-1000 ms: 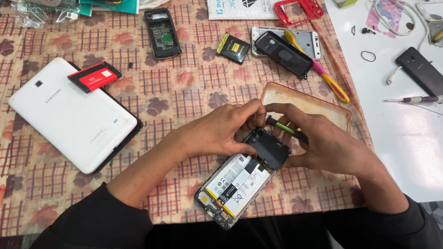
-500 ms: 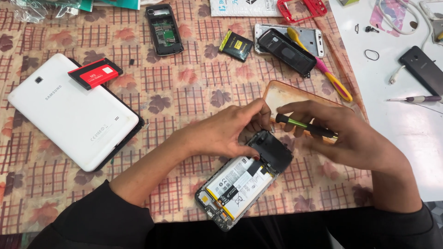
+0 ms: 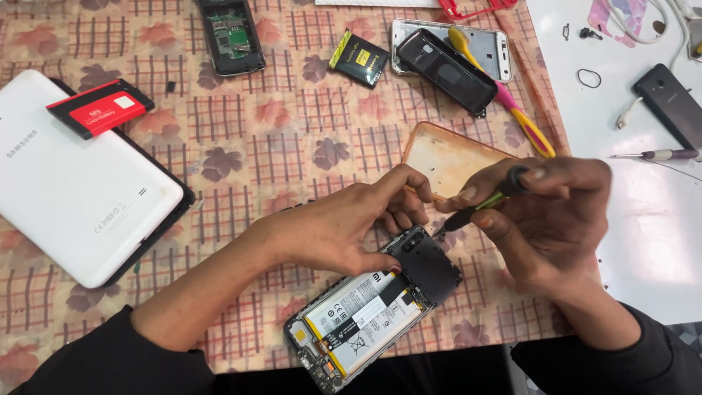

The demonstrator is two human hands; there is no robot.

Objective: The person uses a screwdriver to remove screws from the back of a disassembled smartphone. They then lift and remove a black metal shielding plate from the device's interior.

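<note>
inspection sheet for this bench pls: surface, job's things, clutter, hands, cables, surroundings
Surface: table under a floral checked cloth; white mat on the right.
Job's things: opened phone with back off, battery showing; screwdriver with its tip at the phone's top edge.
Clutter: white tablet with a red battery on it, a second opened phone, black battery, clear orange case, dark phone, spare screwdriver.
Hands: left hand presses on the opened phone; right hand has its grip on the screwdriver.
Cables: white cable, top right.
Surroundings: nothing seen.
</note>
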